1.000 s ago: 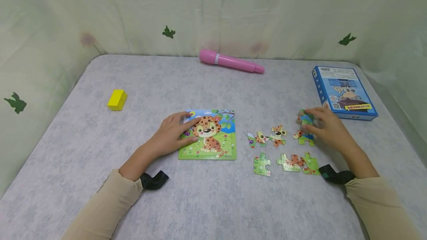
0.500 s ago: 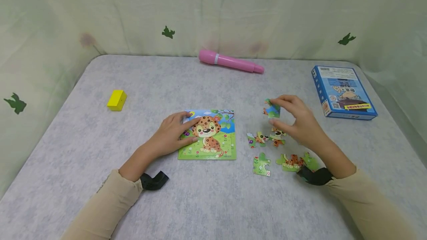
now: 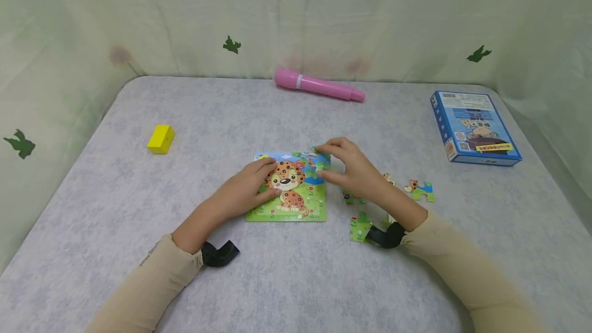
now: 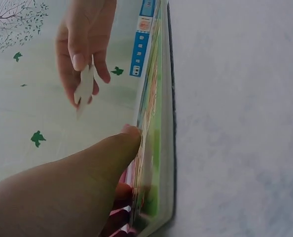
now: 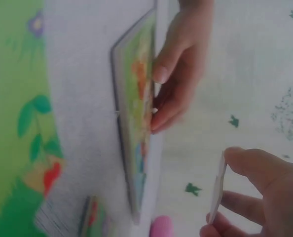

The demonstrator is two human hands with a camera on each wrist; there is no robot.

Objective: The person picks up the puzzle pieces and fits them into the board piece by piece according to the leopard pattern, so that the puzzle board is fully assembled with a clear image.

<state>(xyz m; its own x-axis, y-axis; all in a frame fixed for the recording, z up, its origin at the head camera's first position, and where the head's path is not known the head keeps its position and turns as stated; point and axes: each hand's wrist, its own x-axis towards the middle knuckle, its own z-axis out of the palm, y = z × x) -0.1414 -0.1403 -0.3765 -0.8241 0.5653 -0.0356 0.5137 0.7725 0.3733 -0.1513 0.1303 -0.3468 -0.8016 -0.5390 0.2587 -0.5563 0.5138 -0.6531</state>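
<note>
My left hand (image 3: pixel 245 189) rests on the left side of a square leopard picture board (image 3: pixel 287 216), its fingers and thumb spread over the picture. Above the board's far right corner, my right hand (image 3: pixel 356 171) pinches a jigsaw piece (image 3: pixel 321 160) of blue and green between thumb and fingers. In the right wrist view that piece (image 5: pixel 217 190) appears edge-on, raised off the board. Loose jigsaw pieces lie right of the board: a green one (image 3: pixel 358 229), a blue one with an orange ear (image 3: pixel 423 190), and others partly hidden under my right forearm.
A pink tube-shaped thing (image 3: pixel 319 86) lies along the table's far edge. A yellow block (image 3: pixel 161 139) sits at the left. At the far right is a blue box (image 3: pixel 476 127). A pale curtain (image 3: pixel 185 19) with green bird shapes hangs behind the table.
My right hand has picked up the blue and green jigsaw piece from the right-hand group and carried it left to the board. The left hand has shifted slightly, still on the board.
</note>
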